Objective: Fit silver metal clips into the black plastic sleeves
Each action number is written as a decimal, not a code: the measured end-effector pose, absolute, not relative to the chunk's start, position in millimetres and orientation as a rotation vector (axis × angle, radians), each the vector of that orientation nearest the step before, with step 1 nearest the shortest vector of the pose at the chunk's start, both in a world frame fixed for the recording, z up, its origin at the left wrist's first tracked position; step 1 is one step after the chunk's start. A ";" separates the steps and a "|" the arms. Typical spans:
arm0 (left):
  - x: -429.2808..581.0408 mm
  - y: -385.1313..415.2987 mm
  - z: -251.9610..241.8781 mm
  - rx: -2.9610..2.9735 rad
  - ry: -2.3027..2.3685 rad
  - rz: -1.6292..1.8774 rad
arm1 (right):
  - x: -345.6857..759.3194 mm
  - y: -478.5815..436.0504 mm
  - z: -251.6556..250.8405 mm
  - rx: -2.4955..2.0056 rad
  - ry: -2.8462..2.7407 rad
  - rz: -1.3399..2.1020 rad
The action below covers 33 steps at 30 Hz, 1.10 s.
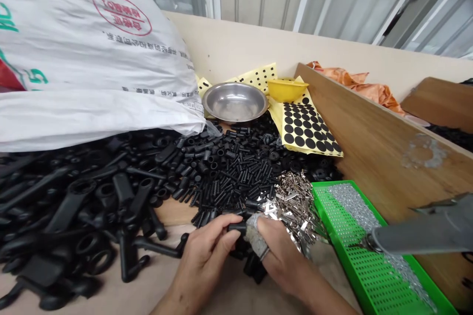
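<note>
Left hand [209,251] pinches black cylindrical part [237,228] over table [148,288]; right hand [278,247] curls at its end, hold hidden, can't tell. Bulky finger wrap [256,237] could blunt feel, letting it slip into metal clips [293,194].

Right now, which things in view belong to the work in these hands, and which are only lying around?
Belongs to the work:
black part in the left hand
grey wrap on the right hand
metal clips near the right hand, probably

Seemingly just lying about:
white sack
steel bowl
yellow bowl
orange sheeting beyond the wooden board
</note>
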<state>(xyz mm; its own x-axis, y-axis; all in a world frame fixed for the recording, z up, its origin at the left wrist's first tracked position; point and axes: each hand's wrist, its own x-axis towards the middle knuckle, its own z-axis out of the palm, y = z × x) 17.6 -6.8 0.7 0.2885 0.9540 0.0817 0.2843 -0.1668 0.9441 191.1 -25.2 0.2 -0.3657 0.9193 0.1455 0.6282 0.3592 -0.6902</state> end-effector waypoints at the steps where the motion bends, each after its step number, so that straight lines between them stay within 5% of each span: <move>1: 16.8 -6.9 1.2 1.728 1.144 0.924 | 192.1 -25.5 0.8 -1.359 -2.085 0.790; 18: 18.2 -2.4 2.0 1.867 1.026 0.981 | 193.6 -23.0 -7.7 -1.446 -1.767 1.026; 33: 19.8 35.6 -7.7 2.117 1.186 0.912 | 189.6 46.4 12.3 -1.799 -2.402 0.192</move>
<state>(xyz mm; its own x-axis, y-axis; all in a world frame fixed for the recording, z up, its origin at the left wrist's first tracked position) 19.8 35.6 -7.7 0.3828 0.8759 0.2937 0.5086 -0.4652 0.7245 189.6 46.4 12.3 -0.2786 0.9599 0.0312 0.9428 0.2796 -0.1815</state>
